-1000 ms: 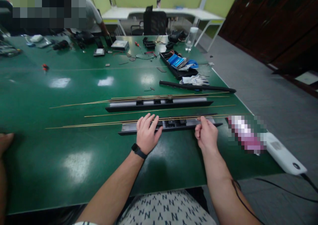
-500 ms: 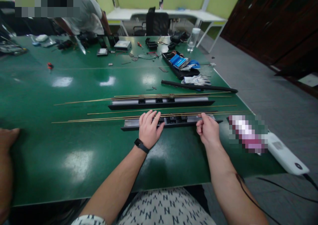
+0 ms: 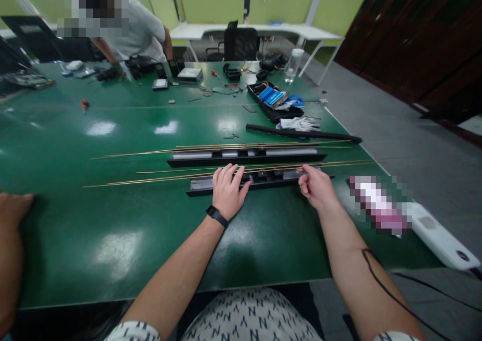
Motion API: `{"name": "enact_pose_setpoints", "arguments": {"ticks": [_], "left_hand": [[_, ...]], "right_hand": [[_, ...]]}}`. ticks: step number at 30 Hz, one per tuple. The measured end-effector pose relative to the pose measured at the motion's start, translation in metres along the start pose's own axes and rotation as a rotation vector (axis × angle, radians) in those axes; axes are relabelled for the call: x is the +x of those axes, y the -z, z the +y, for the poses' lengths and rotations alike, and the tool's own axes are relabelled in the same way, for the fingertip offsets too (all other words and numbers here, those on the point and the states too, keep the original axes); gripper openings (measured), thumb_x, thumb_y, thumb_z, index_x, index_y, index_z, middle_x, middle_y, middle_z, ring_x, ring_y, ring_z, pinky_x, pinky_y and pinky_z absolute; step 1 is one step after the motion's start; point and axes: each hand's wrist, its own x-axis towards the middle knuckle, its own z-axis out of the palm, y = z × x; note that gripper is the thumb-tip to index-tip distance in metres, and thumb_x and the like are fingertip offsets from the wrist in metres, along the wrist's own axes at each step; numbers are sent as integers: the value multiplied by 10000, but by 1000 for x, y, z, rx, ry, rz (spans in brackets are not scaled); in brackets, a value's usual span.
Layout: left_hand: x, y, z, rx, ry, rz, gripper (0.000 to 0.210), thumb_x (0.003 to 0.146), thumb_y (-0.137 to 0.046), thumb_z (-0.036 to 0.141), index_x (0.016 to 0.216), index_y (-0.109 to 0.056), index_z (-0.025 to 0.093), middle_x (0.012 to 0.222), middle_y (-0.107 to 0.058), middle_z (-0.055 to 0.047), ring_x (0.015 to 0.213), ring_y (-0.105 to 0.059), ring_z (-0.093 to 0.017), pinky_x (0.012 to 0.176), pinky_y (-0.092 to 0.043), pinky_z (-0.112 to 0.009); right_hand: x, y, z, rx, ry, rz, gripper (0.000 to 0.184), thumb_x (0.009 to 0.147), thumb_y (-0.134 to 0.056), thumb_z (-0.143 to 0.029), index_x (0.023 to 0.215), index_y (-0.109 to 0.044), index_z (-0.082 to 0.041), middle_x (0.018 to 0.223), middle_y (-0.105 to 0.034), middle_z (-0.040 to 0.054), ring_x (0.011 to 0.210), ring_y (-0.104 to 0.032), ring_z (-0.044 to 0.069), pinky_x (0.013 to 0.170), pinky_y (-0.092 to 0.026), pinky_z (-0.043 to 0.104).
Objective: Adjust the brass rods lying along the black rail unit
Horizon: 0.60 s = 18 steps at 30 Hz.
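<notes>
Thin brass rods (image 3: 150, 180) lie lengthwise along the near black rail (image 3: 278, 183), which has a pale channel and black blocks in it. My left hand (image 3: 229, 193) rests over the rail's left half, fingers stretched out across the rods and the rail. At the rail's right end my right hand (image 3: 316, 186) is closed, thumb and forefinger pinching the rods, which run on past it to the right. Behind them, a second black rail (image 3: 226, 161) lies parallel, with more brass rods (image 3: 139, 153) along its back.
On the green table (image 3: 113, 215) stand a black tray (image 3: 265, 103) of parts, gloves (image 3: 299, 124), a black tube (image 3: 301, 132) and a water jug (image 3: 293, 66). A white device (image 3: 437, 235) lies at right. Another person's hand (image 3: 15, 210) is at left; a person stands across the table.
My right hand has shifted slightly away from me, and the right ends of the near rods have swung toward the far rail. My left hand stays on the rail.
</notes>
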Motion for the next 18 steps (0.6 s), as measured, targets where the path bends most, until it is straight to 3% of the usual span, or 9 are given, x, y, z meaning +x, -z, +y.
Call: {"name": "enact_pose_setpoints", "arguments": {"ticks": [18], "left_hand": [[1,-2,-1,14,-12,26,432,989,-632,399,1383,-627,223,1361,-685,-113,1367,-562,-295,1228,-323,-503]], "right_hand": [[-9,-10,4,-57,118,71,338,900,-677,-486,898,-676,-148,473,-580,-18,263,-382,80,263,-196,185]]}}
